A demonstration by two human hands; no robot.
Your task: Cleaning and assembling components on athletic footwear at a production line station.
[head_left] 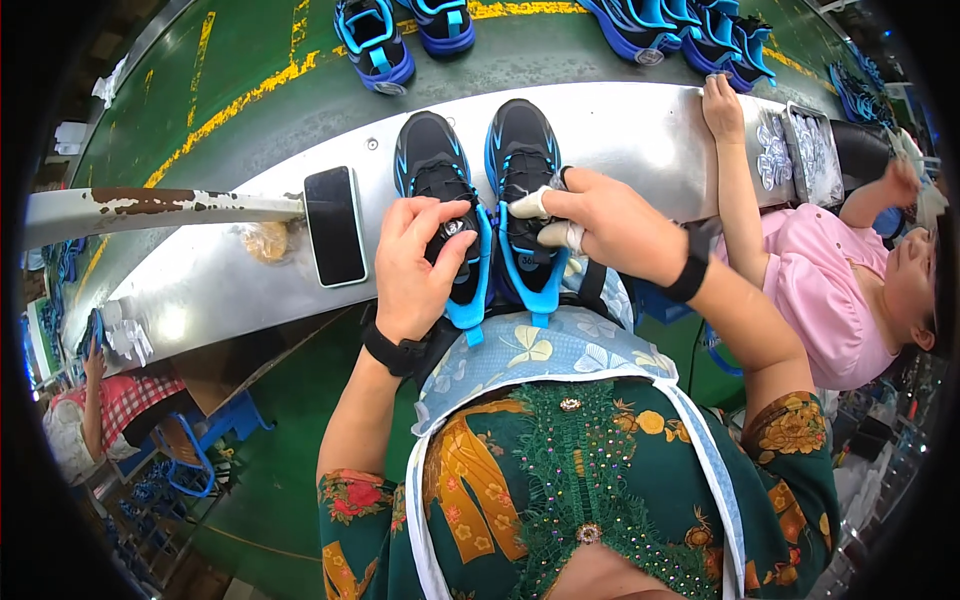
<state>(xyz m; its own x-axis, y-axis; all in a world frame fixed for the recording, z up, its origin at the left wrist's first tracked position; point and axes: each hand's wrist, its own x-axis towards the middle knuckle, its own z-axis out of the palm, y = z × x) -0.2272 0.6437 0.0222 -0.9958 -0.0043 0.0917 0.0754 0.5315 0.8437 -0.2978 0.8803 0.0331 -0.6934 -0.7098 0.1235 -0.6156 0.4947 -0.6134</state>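
Observation:
A pair of black and blue sports shoes lies side by side at the near edge of the metal bench, toes pointing away. My left hand (417, 262) has its thumb and fingers bent around the tongue of the left shoe (432, 148), with a small round badge showing between them. My right hand (610, 222), with white covers on its thumb and a finger, grips the right shoe (524, 140) at its opening beside the tongue. Bright blue linings and heel loops face me, close to my patterned apron (540, 345). The fingertips' exact hold inside the shoes is partly hidden.
A dark-screened phone (335, 226) lies left of the shoes, beside a chipped white metal bar (160, 207). More shoes (375, 45) sit on the green belt beyond. A co-worker in pink (830, 290) reaches over the bench at right, near a tray (812, 155) of small packets.

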